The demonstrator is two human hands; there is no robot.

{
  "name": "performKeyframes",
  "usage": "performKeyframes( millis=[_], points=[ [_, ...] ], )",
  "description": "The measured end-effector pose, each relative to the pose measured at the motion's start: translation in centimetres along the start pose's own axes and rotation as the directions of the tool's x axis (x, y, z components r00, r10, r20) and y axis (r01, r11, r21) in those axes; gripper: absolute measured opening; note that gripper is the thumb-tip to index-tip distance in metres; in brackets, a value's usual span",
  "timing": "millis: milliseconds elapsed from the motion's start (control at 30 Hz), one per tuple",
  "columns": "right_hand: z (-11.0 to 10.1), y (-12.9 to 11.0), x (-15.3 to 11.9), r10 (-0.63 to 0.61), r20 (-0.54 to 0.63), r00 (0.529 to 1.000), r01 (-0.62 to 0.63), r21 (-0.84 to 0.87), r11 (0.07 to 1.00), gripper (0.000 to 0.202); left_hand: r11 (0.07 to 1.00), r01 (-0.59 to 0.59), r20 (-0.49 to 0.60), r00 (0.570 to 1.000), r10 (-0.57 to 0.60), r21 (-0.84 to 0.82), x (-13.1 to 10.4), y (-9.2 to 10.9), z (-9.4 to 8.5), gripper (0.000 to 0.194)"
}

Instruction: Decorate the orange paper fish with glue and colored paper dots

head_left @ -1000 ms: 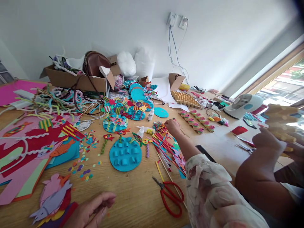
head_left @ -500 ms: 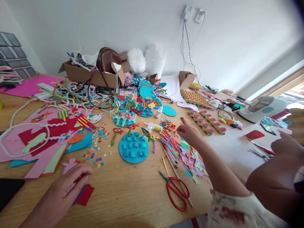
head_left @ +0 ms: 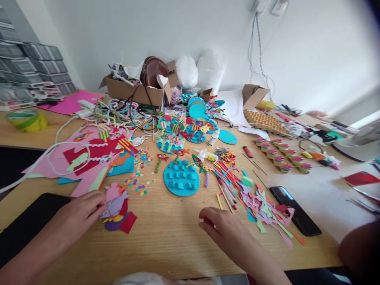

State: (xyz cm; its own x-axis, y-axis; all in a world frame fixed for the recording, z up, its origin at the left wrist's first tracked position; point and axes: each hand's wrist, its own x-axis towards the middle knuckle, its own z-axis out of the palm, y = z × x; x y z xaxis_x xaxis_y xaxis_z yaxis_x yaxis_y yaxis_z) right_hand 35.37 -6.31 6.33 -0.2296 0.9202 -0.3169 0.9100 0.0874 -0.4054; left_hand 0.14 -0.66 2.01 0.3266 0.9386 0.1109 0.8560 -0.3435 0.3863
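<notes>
My left hand (head_left: 86,209) is at a small pile of paper cut-outs on the left. Its thumb and fingers pinch the edge of a lavender paper fish (head_left: 116,206). Under and beside that fish lie a pink cut-out (head_left: 113,190), a purple piece (head_left: 113,225) and a red paper piece (head_left: 128,222). My right hand (head_left: 221,225) is over the bare wood at the front, fingers loosely curled, thumb apart, nothing visible in them. Beyond it lies a round blue felt piece (head_left: 181,180) with raised loops. No scissors are visible now.
A black phone (head_left: 295,211) and paper scraps (head_left: 264,206) lie to the right. Glue bottles (head_left: 213,137) stand and lie behind the blue piece. A white cable (head_left: 50,152) loops over coloured paper at left. Another person's arm (head_left: 360,247) is at the right edge.
My right hand has drawn back from the far right toward the front edge. My left hand's fingers have closed at the fish pile. The view has shifted left, and the phone now shows.
</notes>
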Motion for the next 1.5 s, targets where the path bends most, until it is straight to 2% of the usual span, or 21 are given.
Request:
performKeyframes(
  millis=[33,100,200,300,367,467,667,867,967,1100,1200,1333,1400,1500],
  points=[
    [0.6,-0.5,-0.2,-0.006,0.014,1.0,0.006,0.012,1.0,0.017,0.999,-0.021,0.052,0.998,0.019,0.025,-0.5,-0.7,0.3,0.032],
    [1.6,-1.2,-0.2,-0.027,0.046,0.999,0.025,0.054,0.998,0.016,0.998,-0.039,0.082,0.996,0.034,0.056,-1.4,-1.6,1.2,0.029],
    [2.5,-2.2,0.1,-0.053,0.118,0.992,0.041,0.105,0.994,0.016,0.996,-0.071,0.129,0.99,0.063,0.061,-2.1,-1.9,2.3,0.034],
    [2.9,-2.8,0.6,-0.084,0.169,0.982,0.07,0.087,0.994,0.015,0.996,-0.069,0.132,0.989,0.061,0.057,-1.8,-1.5,2.8,0.04],
    [3.3,-2.8,0.7,-0.109,0.173,0.979,0.097,0.073,0.993,0.014,0.997,-0.039,0.118,0.993,0.031,0.068,-1.3,-1.1,2.8,0.044],
    [4.1,-2.4,0.8,-0.129,0.169,0.977,0.117,0.076,0.99,0.014,0.997,0.016,0.152,0.988,-0.028,0.078,-0.8,-0.4,2.8,0.047],
    [4.9,-2.5,1.2,-0.187,0.17,0.968,0.174,0.09,0.981,0.013,0.996,0.083,0.198,0.976,-0.091,0.045,-0.7,0.6,2.5,0.043],
    [4.6,-3.3,1.6,-0.22,0.166,0.961,0.211,0.069,0.975,0.015,1.0,0.018,0.173,0.985,-0.02,0.018,-1.4,-1.9,3.5,0.044],
    [4.9,-3.0,1.4,-0.212,0.157,0.965,0.202,0.074,0.977,0.015,0.999,0.029,0.164,0.986,-0.032,0.022,-1.7,-2.4,3.7,0.044],
    [4.9,-2.3,1.0,-0.198,0.145,0.969,0.184,0.106,0.977,0.015,0.996,0.081,0.178,0.981,-0.084,0.02,-1.5,-1.2,3.1,0.042],
    [4.3,-1.1,0.6,-0.15,0.085,0.985,0.139,0.116,0.983,0.017,0.995,0.097,0.201,0.975,-0.097,0.006,-1.1,-0.4,2.5,0.04],
    [3.6,2.0,-0.4,0.04,-0.045,0.998,-0.038,0.042,0.998,0.019,0.991,0.13,0.248,0.96,-0.129,0.01,-0.7,0.0,2.1,0.033],
    [3.7,3.7,-1.1,0.14,-0.122,0.983,-0.137,0.028,0.99,0.018,0.991,0.134,0.247,0.96,-0.134,0.016,-0.6,0.0,2.1,0.029],
    [4.2,6.1,-2.5,0.22,-0.213,0.952,-0.22,0.024,0.975,0.017,0.993,0.111,0.225,0.968,-0.115,0.029,-0.5,-0.2,2.1,0.024]
  ],
)
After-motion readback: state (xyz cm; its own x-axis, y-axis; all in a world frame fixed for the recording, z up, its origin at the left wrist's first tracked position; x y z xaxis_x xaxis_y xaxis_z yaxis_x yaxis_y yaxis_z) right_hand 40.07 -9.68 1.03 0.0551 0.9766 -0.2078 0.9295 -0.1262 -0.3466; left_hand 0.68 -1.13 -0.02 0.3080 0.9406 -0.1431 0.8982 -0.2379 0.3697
